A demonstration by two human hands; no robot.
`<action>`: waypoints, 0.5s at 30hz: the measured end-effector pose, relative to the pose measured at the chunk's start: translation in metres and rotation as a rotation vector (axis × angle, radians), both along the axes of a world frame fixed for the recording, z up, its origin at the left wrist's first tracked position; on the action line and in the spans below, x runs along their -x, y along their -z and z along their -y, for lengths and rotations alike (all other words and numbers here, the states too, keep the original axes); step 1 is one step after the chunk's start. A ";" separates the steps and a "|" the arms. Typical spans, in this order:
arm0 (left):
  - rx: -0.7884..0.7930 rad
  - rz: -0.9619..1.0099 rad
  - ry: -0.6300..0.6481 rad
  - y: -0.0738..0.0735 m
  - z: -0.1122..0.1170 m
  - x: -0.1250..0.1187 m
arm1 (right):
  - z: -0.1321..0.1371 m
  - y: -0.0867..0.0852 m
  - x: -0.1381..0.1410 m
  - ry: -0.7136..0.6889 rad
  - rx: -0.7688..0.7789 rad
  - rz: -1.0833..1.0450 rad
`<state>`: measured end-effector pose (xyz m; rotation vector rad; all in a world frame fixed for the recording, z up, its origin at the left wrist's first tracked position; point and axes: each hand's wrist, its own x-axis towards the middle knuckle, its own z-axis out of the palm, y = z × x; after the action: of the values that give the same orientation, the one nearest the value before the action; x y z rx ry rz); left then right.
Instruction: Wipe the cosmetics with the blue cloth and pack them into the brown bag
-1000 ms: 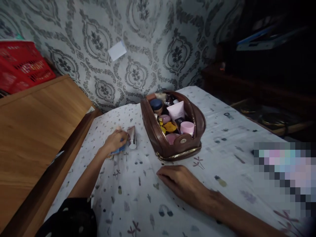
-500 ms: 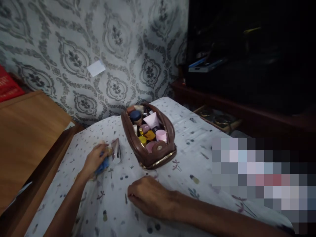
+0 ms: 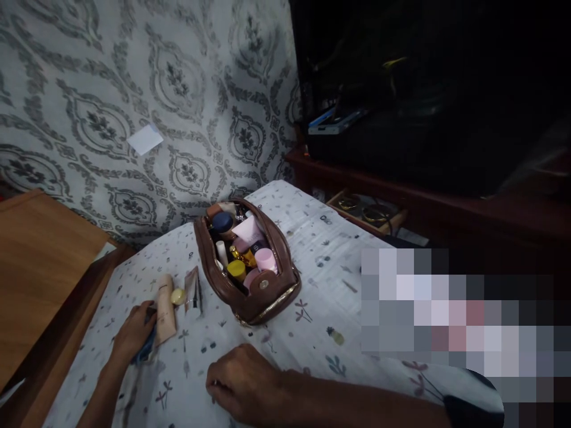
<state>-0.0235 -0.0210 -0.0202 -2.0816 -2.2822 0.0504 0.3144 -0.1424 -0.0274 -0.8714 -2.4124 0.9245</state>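
My left hand (image 3: 134, 328) is at the left of the patterned cloth, its fingers curled over a crumpled blue thing (image 3: 145, 348) whose kind I cannot make out. Just right of these fingers lies a beige squeeze tube (image 3: 165, 306). A small round pale-yellow item (image 3: 178, 296) and a slim pinkish-silver tube (image 3: 193, 291) are beside it. Closed into a fist, my right hand (image 3: 243, 380) rests on the cloth in front of the bag; its inside is hidden. The brown cosmetic bag (image 3: 267, 306) lies unzipped, filled with jars, tubes and small bottles.
White printed cloth (image 3: 307, 244) covers the surface. A wooden panel (image 3: 49, 249) borders it on the left, patterned wallpaper (image 3: 178, 77) behind. To the right are a dark screen (image 3: 423, 89) and an open drawer (image 3: 366, 214). A blurred patch covers the right front.
My left hand has drawn left and nearer with the blue thing, uncovering the beige tube and round yellow item. The view has turned right. My right hand keeps its fist before the bag.
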 end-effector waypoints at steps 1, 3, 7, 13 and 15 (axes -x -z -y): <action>-0.014 0.001 -0.010 -0.002 0.001 0.000 | 0.001 0.000 0.000 0.000 0.003 -0.003; -0.070 0.011 -0.035 -0.009 0.005 -0.002 | 0.002 0.001 0.001 0.015 0.023 -0.038; -0.309 0.102 -0.065 -0.034 0.025 -0.021 | 0.002 0.006 0.002 0.079 0.132 -0.166; -0.416 0.489 0.095 -0.057 0.060 -0.094 | -0.003 0.004 0.005 0.207 0.423 -0.406; -0.372 0.589 0.167 -0.055 0.067 -0.119 | -0.006 0.002 0.003 0.204 0.446 -0.453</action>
<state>0.0955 -0.0882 0.0348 -2.2653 -2.1202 -1.0342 0.3110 -0.1366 -0.0299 -0.9150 -1.7295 1.4279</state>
